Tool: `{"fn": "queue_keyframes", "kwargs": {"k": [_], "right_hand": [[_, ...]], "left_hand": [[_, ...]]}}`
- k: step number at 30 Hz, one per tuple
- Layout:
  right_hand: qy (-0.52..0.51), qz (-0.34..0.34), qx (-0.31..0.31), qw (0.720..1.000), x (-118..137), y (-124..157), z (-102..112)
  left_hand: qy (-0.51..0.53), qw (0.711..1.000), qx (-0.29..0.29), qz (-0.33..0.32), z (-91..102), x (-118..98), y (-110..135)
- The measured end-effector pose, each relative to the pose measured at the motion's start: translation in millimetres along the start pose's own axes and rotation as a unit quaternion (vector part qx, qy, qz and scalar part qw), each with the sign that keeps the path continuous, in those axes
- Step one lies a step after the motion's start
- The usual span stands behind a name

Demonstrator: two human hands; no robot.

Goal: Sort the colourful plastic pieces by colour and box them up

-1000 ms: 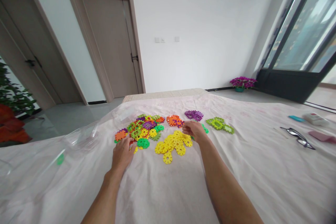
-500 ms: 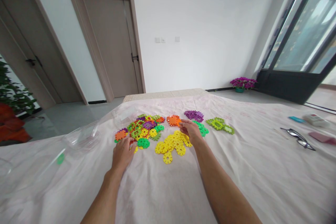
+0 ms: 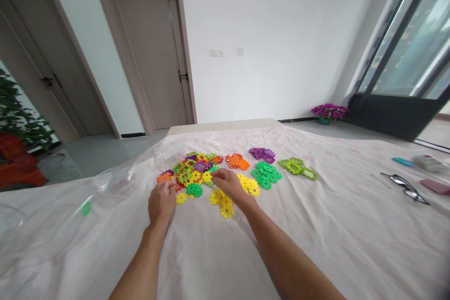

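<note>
At the near left edge of a mixed pile of plastic interlocking pieces point(image 3: 190, 168), my left hand point(image 3: 162, 200) has its fingers curled onto an orange interlocking piece point(image 3: 164, 177). The fingers hide part of that piece. My right hand point(image 3: 230, 185) is over the yellow discs point(image 3: 249, 184), fingers apart and pointing at the right side of the pile, nothing visible in them. A green disc point(image 3: 194, 190) and a single yellow disc point(image 3: 181, 198) lie between my hands, in front of the pile.
Sorted orange pieces point(image 3: 238, 161), purple pieces point(image 3: 262, 154), green discs point(image 3: 266, 175) and lime pieces point(image 3: 298, 168) lie in groups on the cloth point(image 3: 316, 225). Clear plastic containers point(image 3: 112, 180) stand left. Eyeglasses point(image 3: 404, 187) and a dark red case point(image 3: 435, 186) lie right.
My right hand has let go of an orange piece at the orange group and moved left toward the mixed pile. My left hand has shifted slightly left, onto the orange piece at the pile's edge.
</note>
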State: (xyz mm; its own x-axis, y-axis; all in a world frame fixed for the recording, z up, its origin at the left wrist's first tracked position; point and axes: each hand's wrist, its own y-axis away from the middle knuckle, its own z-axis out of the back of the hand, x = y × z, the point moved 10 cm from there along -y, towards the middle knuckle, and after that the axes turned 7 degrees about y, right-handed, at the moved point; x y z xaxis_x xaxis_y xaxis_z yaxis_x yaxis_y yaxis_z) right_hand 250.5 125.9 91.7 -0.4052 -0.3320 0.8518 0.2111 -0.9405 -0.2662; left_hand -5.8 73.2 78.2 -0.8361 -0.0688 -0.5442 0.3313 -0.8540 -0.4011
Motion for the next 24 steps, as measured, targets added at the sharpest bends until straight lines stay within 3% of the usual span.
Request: {"fn": "queue_keyframes", "kwargs": {"k": [4,7,10,17,24], "right_hand": [[0.244,0.11,0.022,0.963,31,17,-23],[0.372,0.108,0.039,0.921,32,26,-32],[0.448,0.087,0.046,0.889,25,32,-37],[0.477,0.11,0.087,0.868,35,39,-52],[0.462,0.12,0.093,0.874,44,39,-49]], "left_hand": [[-0.088,0.994,-0.033,0.051,3.9,9,3],[-0.132,0.989,0.015,0.068,-12.0,15,4],[-0.145,0.988,0.058,0.012,-26.5,8,3],[-0.11,0.991,0.058,-0.048,-23.5,-3,-1],[-0.081,0.996,0.044,0.006,-13.3,4,-2]]}}
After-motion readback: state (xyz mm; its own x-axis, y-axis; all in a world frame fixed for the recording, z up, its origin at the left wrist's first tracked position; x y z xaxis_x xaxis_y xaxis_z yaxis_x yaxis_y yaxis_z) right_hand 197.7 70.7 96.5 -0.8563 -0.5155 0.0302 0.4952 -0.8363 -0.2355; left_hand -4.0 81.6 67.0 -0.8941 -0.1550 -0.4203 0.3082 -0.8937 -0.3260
